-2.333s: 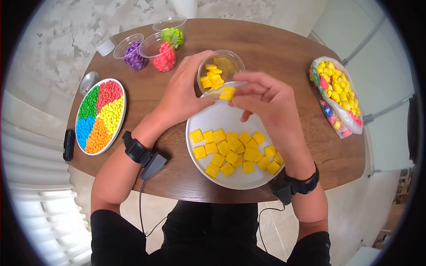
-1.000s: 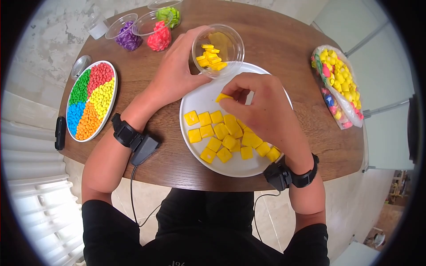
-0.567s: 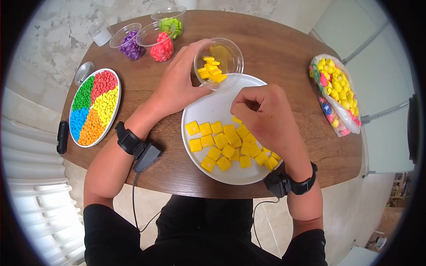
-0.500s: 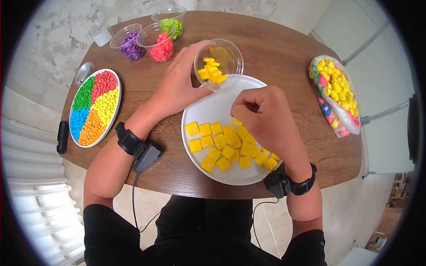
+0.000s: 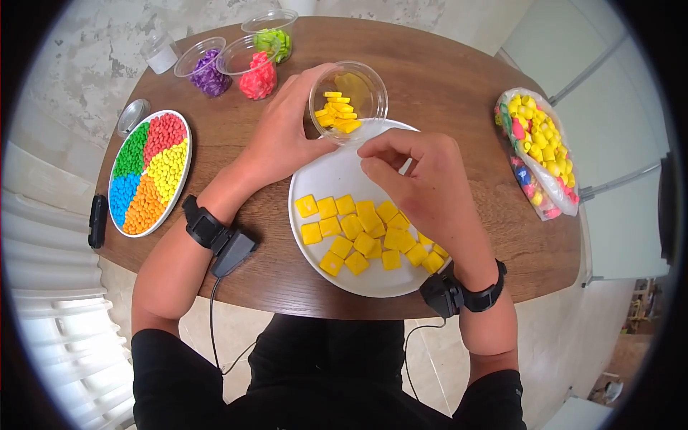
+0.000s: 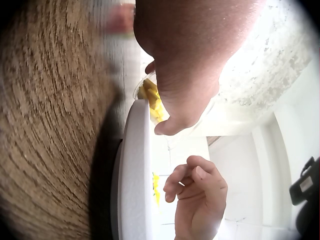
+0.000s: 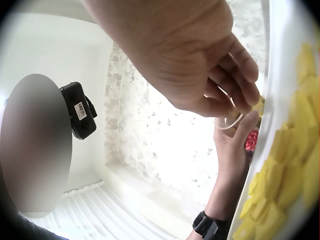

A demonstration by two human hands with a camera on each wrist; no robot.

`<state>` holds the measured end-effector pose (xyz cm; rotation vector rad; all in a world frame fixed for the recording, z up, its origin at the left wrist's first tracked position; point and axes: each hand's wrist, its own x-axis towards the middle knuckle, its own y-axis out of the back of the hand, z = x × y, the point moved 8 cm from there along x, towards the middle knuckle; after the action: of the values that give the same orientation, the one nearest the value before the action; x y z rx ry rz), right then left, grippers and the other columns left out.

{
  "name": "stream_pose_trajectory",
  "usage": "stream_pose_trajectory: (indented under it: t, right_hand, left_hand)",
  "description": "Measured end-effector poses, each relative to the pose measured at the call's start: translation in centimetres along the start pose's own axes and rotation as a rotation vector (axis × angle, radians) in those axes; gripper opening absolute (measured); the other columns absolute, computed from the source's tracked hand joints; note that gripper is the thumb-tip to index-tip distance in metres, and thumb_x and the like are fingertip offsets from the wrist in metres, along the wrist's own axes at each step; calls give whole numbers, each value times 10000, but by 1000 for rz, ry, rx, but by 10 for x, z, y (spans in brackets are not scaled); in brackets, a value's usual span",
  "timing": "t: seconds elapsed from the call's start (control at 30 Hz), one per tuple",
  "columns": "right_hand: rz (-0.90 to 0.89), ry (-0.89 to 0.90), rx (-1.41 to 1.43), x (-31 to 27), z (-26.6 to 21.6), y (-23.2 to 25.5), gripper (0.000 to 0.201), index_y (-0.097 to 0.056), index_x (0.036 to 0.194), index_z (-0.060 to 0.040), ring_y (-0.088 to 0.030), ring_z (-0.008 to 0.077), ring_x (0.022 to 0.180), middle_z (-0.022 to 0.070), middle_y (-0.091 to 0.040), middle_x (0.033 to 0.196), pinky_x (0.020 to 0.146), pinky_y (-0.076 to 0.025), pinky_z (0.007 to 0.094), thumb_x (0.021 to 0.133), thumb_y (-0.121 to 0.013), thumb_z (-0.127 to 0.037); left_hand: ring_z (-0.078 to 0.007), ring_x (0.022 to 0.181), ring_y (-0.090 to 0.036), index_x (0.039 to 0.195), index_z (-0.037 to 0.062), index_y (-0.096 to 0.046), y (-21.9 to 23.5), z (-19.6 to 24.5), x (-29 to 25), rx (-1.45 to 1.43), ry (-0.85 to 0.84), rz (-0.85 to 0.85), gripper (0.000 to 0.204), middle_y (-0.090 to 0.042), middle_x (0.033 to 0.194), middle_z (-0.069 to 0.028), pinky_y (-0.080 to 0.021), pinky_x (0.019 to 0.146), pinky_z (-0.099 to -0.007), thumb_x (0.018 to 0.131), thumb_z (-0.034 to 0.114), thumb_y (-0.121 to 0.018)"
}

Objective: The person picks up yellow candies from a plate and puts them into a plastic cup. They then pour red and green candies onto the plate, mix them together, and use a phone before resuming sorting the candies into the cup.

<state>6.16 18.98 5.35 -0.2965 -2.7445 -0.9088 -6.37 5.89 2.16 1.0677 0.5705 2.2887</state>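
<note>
- Curling right hand [image 5: 430,179] loosely above plate [image 5: 331,173], fingertips narrowly apart, no longer pinching a square
- Gripping clear cup [image 5: 371,89] of yellow pieces [image 5: 335,115] in left hand [image 5: 283,132]
- Partly hiding yellow squares [image 5: 365,228]; bag [image 5: 565,201] at right

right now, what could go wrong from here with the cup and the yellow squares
The cup looks tipped in the left hand, so the yellow pieces inside might slide out if it leans further. Some squares on the plate touch or overlap, so they could stick together. The black wrist camera sits by the plate's rim, close to the nearest squares, and may nudge them.
</note>
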Motion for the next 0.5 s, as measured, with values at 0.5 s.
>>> stream_pose_trajectory:
  t: [0.5]
  right_hand:
    - [-286, -46, -187, -11, 21, -38, 214, -771, 943, -35, -696, 341, 935, 145, -724, 913, 887, -529, 459, 810, -768, -203]
  left_hand:
    - [-343, 1346, -556, 1476, 42, -491, -1, 4, 3, -20, -24, -1, 848, -580, 1440, -171, -450, 1132, -428, 707, 59, -848]
